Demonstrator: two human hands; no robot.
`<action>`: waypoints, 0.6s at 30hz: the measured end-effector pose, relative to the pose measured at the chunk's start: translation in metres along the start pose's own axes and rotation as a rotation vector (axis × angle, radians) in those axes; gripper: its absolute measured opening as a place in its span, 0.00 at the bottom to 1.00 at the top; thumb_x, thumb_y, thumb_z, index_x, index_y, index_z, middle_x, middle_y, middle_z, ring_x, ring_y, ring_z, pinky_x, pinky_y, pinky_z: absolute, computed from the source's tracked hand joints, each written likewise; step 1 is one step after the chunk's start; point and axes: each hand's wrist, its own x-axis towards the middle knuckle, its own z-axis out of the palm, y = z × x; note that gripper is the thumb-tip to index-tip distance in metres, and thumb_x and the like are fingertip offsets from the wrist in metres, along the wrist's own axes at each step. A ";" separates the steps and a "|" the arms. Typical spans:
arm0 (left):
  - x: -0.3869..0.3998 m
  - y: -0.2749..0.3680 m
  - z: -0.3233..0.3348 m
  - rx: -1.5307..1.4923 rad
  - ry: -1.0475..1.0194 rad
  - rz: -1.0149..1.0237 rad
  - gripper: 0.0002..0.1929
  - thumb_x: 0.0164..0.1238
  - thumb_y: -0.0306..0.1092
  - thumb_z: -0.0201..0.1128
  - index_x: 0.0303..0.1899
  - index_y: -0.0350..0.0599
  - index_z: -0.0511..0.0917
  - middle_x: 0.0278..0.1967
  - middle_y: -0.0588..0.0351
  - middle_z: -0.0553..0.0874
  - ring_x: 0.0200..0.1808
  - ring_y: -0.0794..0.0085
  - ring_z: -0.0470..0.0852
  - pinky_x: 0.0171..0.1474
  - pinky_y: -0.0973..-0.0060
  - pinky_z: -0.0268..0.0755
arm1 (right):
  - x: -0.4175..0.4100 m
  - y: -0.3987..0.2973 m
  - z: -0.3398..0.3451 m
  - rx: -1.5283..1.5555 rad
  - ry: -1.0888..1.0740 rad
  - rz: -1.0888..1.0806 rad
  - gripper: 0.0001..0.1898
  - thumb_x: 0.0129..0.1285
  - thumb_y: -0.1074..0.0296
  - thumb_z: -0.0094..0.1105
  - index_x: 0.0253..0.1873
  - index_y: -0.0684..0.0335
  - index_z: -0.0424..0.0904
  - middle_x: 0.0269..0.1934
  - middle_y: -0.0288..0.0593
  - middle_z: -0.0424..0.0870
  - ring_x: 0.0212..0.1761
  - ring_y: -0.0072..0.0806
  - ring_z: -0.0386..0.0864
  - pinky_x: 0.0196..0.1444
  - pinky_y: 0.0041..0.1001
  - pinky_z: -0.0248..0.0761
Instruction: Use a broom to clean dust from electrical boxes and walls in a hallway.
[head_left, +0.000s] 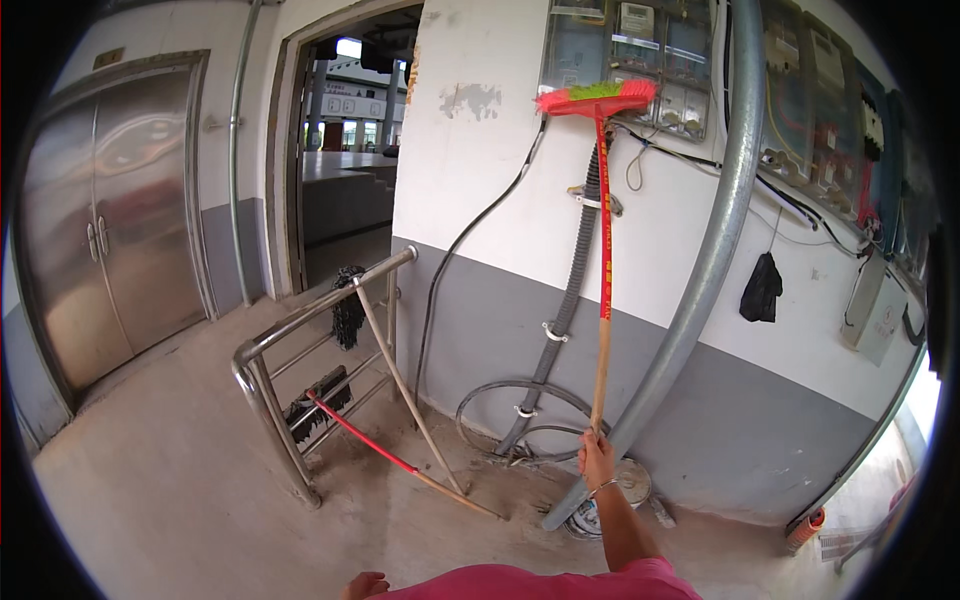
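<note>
A long-handled broom with red and green bristles is held upright, head at the top, in front of the meter boxes. My right hand grips the lower wooden end of its handle. Only part of my left hand shows at the bottom edge, low by my pink shirt; what its fingers do is unclear. To the left, a dark-headed broom with a red and wooden handle leans at a steel railing. Beside it a mop with dark strands rests against the rail, its pale handle slanting down to the floor.
A thick metal pipe slants down near my right arm, its foot by a dirty bucket. A coiled hose lies against the wall. Meter boxes hang above. At left stand metal double doors and an open doorway.
</note>
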 end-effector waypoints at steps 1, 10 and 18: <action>0.000 0.024 -0.008 -0.037 0.006 -0.080 0.16 0.63 0.34 0.56 0.49 0.35 0.73 0.39 0.51 0.84 0.42 0.71 0.82 0.46 0.74 0.74 | -0.009 0.010 0.014 -0.027 0.021 0.036 0.15 0.64 0.55 0.53 0.32 0.61 0.70 0.13 0.30 0.62 0.10 0.16 0.59 0.11 0.19 0.53; 0.059 0.024 -0.067 -0.174 0.112 0.044 0.18 0.63 0.35 0.55 0.50 0.32 0.71 0.38 0.50 0.83 0.39 0.71 0.81 0.43 0.75 0.73 | -0.026 0.096 0.124 0.060 0.019 0.096 0.13 0.62 0.62 0.56 0.28 0.58 0.65 0.12 0.29 0.61 0.09 0.15 0.57 0.10 0.20 0.50; 0.083 0.043 -0.113 -0.004 -0.019 -0.055 0.18 0.64 0.36 0.56 0.52 0.36 0.72 0.43 0.49 0.83 0.45 0.67 0.81 0.49 0.73 0.73 | -0.036 0.075 0.207 0.062 -0.087 0.180 0.13 0.62 0.61 0.55 0.28 0.56 0.64 0.13 0.28 0.60 0.09 0.15 0.57 0.11 0.19 0.49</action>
